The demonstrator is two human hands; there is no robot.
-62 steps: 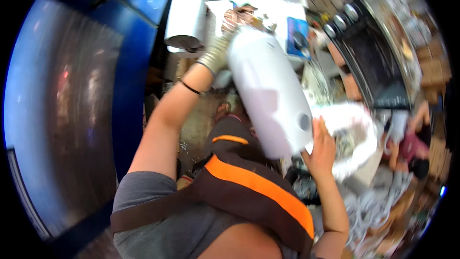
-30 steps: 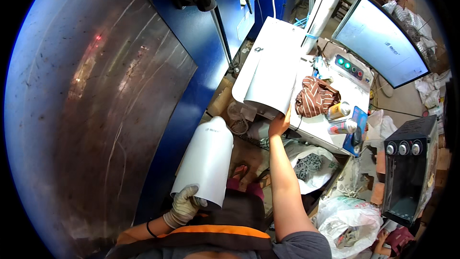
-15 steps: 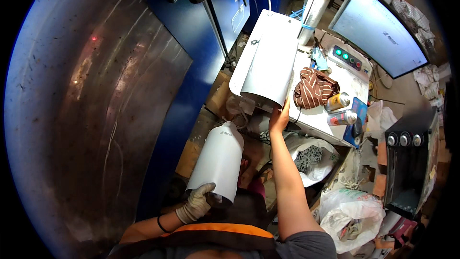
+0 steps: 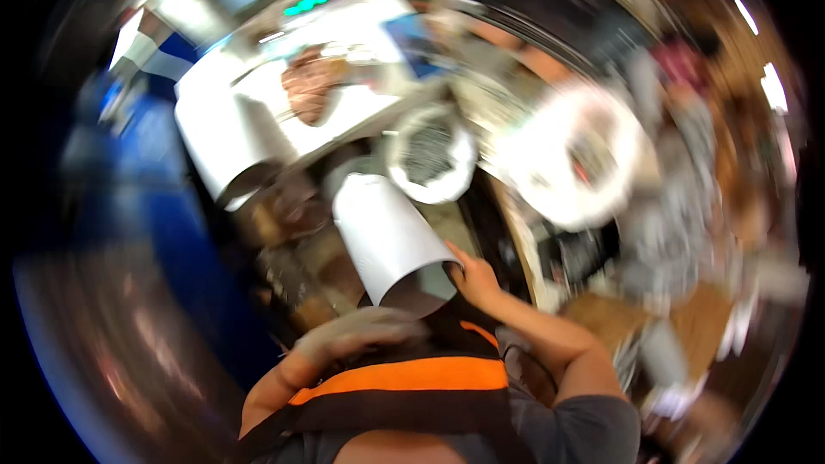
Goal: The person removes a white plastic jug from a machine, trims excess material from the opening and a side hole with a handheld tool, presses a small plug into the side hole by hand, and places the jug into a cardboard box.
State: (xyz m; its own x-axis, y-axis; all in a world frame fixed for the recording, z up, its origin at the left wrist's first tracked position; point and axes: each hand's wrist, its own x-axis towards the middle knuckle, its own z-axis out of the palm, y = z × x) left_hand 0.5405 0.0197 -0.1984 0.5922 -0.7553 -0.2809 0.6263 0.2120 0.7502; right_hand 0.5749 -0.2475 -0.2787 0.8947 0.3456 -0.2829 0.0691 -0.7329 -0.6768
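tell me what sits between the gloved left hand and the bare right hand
In the head view, the open lower end of the white rolled sheet tube lies between left hand and right hand.

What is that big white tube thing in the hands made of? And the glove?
The white tube looks like thin matte sheet, maybe plastic or metal, curled into a hollow cylinder with a dark inside. The picture is too blurred to tell which. The glove on the left hand looks like grey knitted fabric.
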